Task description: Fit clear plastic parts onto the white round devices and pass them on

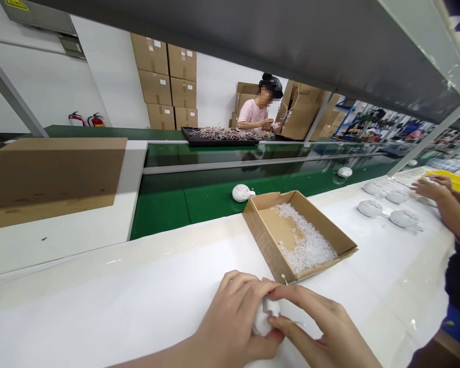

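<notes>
My left hand (230,317) and my right hand (314,322) meet at the bottom of the view on the white work surface (111,306). Both grip a small white plastic part (266,319), which my fingers mostly hide. Just beyond my hands stands a shallow cardboard tray (268,240) holding a heap of small clear plastic rings (308,245). One corner of the tray nearly reaches my right fingers. To the right, several white domed mesh-topped devices (370,208) lie on the table.
A co-worker's hands (431,188) work at the right beside a yellow tray (454,181). Past the table runs a green conveyor belt (168,209) carrying a white device (241,192). A cardboard sheet (49,179) lies at left. Overhead, a grey shelf (230,46) crosses the view.
</notes>
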Demonstrator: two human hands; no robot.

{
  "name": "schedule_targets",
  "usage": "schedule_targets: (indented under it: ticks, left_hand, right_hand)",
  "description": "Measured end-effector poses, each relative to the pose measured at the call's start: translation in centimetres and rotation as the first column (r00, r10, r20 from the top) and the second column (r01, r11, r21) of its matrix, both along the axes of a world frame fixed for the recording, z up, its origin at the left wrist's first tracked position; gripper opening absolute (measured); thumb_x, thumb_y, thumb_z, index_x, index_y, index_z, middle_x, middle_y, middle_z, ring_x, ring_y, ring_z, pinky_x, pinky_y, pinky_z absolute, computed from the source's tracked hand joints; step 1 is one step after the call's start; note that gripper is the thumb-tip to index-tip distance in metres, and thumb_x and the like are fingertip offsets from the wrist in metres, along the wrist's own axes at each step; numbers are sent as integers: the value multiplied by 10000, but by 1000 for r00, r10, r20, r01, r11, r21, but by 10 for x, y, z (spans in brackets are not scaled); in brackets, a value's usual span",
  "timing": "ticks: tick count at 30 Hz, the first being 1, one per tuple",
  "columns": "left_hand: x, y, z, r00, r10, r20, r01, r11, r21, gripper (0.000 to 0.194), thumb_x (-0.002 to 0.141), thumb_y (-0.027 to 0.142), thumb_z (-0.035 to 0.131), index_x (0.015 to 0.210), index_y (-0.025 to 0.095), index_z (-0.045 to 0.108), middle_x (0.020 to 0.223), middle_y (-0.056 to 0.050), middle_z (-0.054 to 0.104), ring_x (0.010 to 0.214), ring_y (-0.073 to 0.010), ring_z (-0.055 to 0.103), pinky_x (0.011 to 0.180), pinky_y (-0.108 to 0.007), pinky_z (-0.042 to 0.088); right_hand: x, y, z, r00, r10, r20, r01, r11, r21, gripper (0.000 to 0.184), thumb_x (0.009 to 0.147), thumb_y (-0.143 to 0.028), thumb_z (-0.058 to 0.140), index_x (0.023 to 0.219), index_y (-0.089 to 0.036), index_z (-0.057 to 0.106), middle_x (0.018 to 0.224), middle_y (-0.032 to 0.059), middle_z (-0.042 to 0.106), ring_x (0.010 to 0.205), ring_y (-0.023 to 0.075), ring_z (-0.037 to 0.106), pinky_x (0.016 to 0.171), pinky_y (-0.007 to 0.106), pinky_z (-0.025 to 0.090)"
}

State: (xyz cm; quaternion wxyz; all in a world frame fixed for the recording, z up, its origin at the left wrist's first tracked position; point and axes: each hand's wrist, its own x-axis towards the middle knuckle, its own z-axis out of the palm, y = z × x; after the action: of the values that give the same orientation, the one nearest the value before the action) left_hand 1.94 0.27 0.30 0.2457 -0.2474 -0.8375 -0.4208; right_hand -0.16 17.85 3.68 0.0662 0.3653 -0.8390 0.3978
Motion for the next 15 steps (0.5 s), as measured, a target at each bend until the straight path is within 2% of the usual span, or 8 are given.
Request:
schedule_targets:
  ticks: [3, 5, 9, 11, 13, 15]
  left_hand:
    - [-1, 2, -1, 1000, 26, 17, -25, 999, -45, 617, 586, 50, 553, 1157, 260, 450, 966, 8, 673, 805, -201, 592, 747, -335, 448]
    - [0, 0, -1, 999, 36, 30, -34, 997, -71, 645, 569, 50, 561, 1162, 267, 432, 934, 12, 664, 768, -203, 571, 709, -332, 439]
    - [2, -4, 3, 996, 26, 82, -16, 992, -125, 692, 580, 56, 658, 1186, 276, 407, 932, 6, 650, 758, -209, 553, 669, -323, 436]
    - [2, -4, 4, 995, 16, 94, -4, 992, -128, 710, 582, 71, 702, 1189, 277, 398, 942, 4, 653, 756, -206, 554, 659, -316, 436]
    - [0, -3, 5, 996, 4, 84, 4, 995, -102, 709, 583, 74, 717, 1182, 280, 400, 934, 13, 660, 749, -200, 557, 663, -311, 437]
    - [-1, -1, 5, 997, -5, 81, 11, 997, -78, 693, 588, 58, 709, 1172, 287, 415, 918, 29, 664, 748, -191, 562, 675, -303, 437]
  right_hand:
    - [5, -6, -4, 996, -92, -12, 91, 993, -72, 244, 878, -189, 614, 1070, -332, 565, 909, -66, 743, 760, 119, 714, 680, 166, 560]
    - [7, -8, -4, 994, -109, 17, 110, 991, -78, 270, 857, -170, 626, 1061, -337, 566, 898, -81, 743, 742, 103, 711, 663, 143, 556]
    - [6, -3, 3, 995, -59, 79, 59, 998, -3, 558, 732, -63, 707, 1162, -379, 542, 1018, -103, 752, 857, 105, 729, 716, 116, 558]
    - [3, 1, 9, 995, 15, 94, -16, 1000, 12, 626, 746, -36, 690, 1236, -389, 524, 1104, -93, 739, 965, 109, 719, 811, 119, 552]
    - [-1, 4, 13, 990, 95, 109, -97, 995, 13, 525, 831, -39, 631, 1227, -375, 553, 1111, -82, 734, 995, 97, 708, 886, 123, 533]
    - [-4, 4, 15, 988, 128, 91, -128, 992, -6, 408, 883, -49, 591, 1163, -345, 607, 1077, -68, 741, 958, 89, 711, 880, 118, 533]
